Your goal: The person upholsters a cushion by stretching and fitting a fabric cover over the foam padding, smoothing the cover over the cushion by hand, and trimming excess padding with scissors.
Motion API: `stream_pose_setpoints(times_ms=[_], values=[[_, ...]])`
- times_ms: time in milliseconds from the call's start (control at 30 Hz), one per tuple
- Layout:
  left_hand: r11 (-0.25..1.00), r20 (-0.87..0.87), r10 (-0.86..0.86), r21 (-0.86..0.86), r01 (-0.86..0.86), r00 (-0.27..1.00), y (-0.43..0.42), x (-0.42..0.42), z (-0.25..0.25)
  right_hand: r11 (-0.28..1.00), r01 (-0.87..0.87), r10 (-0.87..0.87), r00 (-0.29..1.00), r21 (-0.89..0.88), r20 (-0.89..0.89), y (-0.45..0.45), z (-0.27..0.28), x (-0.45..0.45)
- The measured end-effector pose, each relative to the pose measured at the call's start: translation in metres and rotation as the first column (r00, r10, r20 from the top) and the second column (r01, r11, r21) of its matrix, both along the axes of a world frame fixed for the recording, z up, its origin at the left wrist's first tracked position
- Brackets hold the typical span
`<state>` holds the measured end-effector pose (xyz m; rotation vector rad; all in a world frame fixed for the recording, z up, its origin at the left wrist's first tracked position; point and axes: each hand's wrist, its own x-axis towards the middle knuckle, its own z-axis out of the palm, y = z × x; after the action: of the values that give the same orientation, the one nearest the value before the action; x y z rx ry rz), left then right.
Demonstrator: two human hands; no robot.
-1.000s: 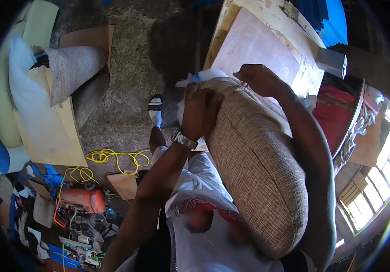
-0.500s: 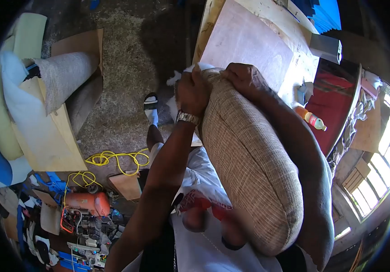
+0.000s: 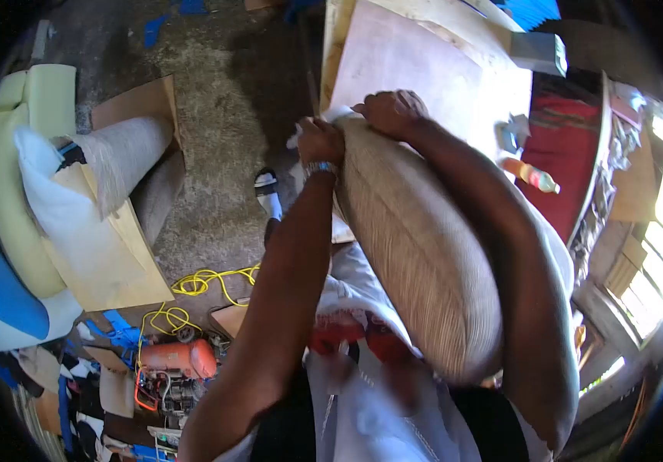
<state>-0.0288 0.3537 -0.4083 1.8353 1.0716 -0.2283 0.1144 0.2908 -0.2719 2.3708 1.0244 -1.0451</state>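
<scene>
A long, stuffed cushion in tan woven fabric (image 3: 416, 239) slants from the middle of the view down toward my body. My left hand (image 3: 320, 143) is closed on the left side of its far end, with a watch on the wrist. Fingers bent, my right hand (image 3: 393, 112) grips the fabric at the right side of that same end. White filling (image 3: 338, 114) shows at the cushion's far end, between and just beyond my hands. My right forearm runs along the cushion's right side.
A plywood-topped table (image 3: 408, 61) stands ahead, with a bottle (image 3: 532, 175) near a red surface (image 3: 566, 154) at right. Left are a fabric-draped wooden frame (image 3: 108, 246) and foam pieces (image 3: 50, 100). A yellow hose (image 3: 204, 281) and orange compressor (image 3: 181, 358) lie lower left.
Both hands have moved up and slightly left with the cushion's far end. My right hand, earlier raised off the cushion, has come down and closed on it. The view has shifted.
</scene>
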Motion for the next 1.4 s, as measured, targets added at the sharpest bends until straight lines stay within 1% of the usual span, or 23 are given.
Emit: stream_pose_setpoints(times_ms=[67,133,200,267,300,333,400,567,633,667,733,767,800,900,933,1000,1067,1100,1133,1200,1267,1333,1400], values=[[0.992,-0.035,0.125,-0.025,-0.126,0.992,0.007,0.010,0.014,0.999,-0.053,0.053,0.997,-0.004,0.064,-0.013,0.030,0.001],[0.993,-0.065,0.108,0.052,-0.105,0.992,0.004,0.016,-0.002,0.973,-0.096,0.086,0.995,0.209,0.057,-0.031,0.116,-0.008],[0.993,0.046,0.117,-0.018,-0.116,0.992,0.009,0.010,0.019,0.915,0.181,-0.210,0.977,0.362,0.044,-0.056,0.216,-0.036],[0.993,0.080,0.109,-0.050,-0.106,0.991,0.009,0.010,0.005,0.837,0.315,-0.364,0.931,0.448,0.025,-0.092,0.294,-0.080],[0.991,0.083,0.123,-0.064,-0.118,0.989,0.008,0.013,-0.006,0.797,0.168,-0.237,0.970,0.580,0.045,-0.114,0.323,-0.104],[0.991,0.101,0.124,-0.069,-0.117,0.987,0.007,0.014,-0.015,0.842,0.117,-0.195,0.976,0.526,0.094,-0.110,0.361,-0.134],[0.988,0.096,0.126,-0.107,-0.115,0.987,0.004,0.015,-0.024,0.862,0.132,-0.255,0.948,0.490,0.193,-0.121,0.380,-0.203],[0.993,0.069,0.107,-0.049,-0.104,0.992,0.006,0.008,-0.003,0.937,0.096,-0.245,0.867,0.337,0.435,-0.088,0.339,-0.278],[0.999,-0.091,0.039,-0.021,-0.041,0.995,0.008,0.005,0.000,0.917,0.110,-0.287,0.850,0.382,0.443,-0.060,0.323,-0.261],[0.991,-0.101,-0.104,0.069,0.111,0.989,0.010,0.000,-0.010,0.896,0.133,-0.328,0.842,0.424,0.428,-0.040,0.314,-0.249],[0.878,-0.020,-0.387,0.297,0.375,0.922,0.011,-0.017,-0.056,0.941,-0.104,-0.103,0.820,0.323,0.563,-0.008,0.296,-0.232],[0.861,-0.017,-0.425,0.299,0.410,0.905,0.009,-0.022,-0.074,0.958,-0.156,-0.029,0.783,0.241,0.621,0.001,0.286,-0.232],[0.883,-0.015,-0.408,0.247,0.399,0.913,0.013,-0.026,-0.057,0.969,-0.197,0.049,0.748,0.152,0.662,0.006,0.278,-0.233],[0.966,-0.007,-0.245,0.081,0.245,0.970,0.019,-0.032,-0.052,0.872,-0.178,-0.179,0.749,0.455,0.637,0.003,0.277,-0.235],[0.977,-0.001,-0.207,0.048,0.207,0.978,0.020,-0.032,-0.051,0.880,-0.140,-0.212,0.739,0.453,0.640,-0.010,0.278,-0.239],[0.990,0.015,-0.138,-0.023,0.138,0.990,0.021,-0.032,-0.050,0.737,-0.112,-0.358,0.773,0.667,0.524,-0.048,0.281,-0.251],[0.994,0.040,-0.070,-0.087,0.073,0.997,0.025,-0.033,-0.049,0.734,0.059,-0.476,0.755,0.677,0.451,-0.103,0.293,-0.261],[0.993,0.051,-0.031,-0.114,0.037,0.998,0.028,-0.034,-0.047,0.678,0.186,-0.584,0.724,0.711,0.367,-0.131,0.294,-0.271],[0.989,0.070,0.005,-0.145,0.005,0.998,0.031,-0.032,-0.045,0.721,0.219,-0.609,0.653,0.658,0.450,-0.168,0.287,-0.285],[0.971,0.123,0.100,-0.229,-0.070,0.987,0.036,-0.034,-0.040,0.749,0.180,-0.634,0.475,0.637,0.611,-0.255,0.265,-0.299],[0.942,0.171,0.183,-0.314,-0.122,0.968,0.045,-0.040,-0.029,0.701,0.014,-0.667,0.367,0.713,0.649,-0.339,0.250,-0.283],[0.911,0.240,0.259,-0.384,-0.153,0.936,0.055,-0.045,-0.007,0.478,-0.067,-0.774,0.439,0.876,0.456,-0.384,0.257,-0.250],[0.890,0.338,0.317,-0.428,-0.155,0.886,0.069,-0.053,0.026,0.197,0.064,-0.866,0.480,0.978,0.143,-0.424,0.255,-0.208]])
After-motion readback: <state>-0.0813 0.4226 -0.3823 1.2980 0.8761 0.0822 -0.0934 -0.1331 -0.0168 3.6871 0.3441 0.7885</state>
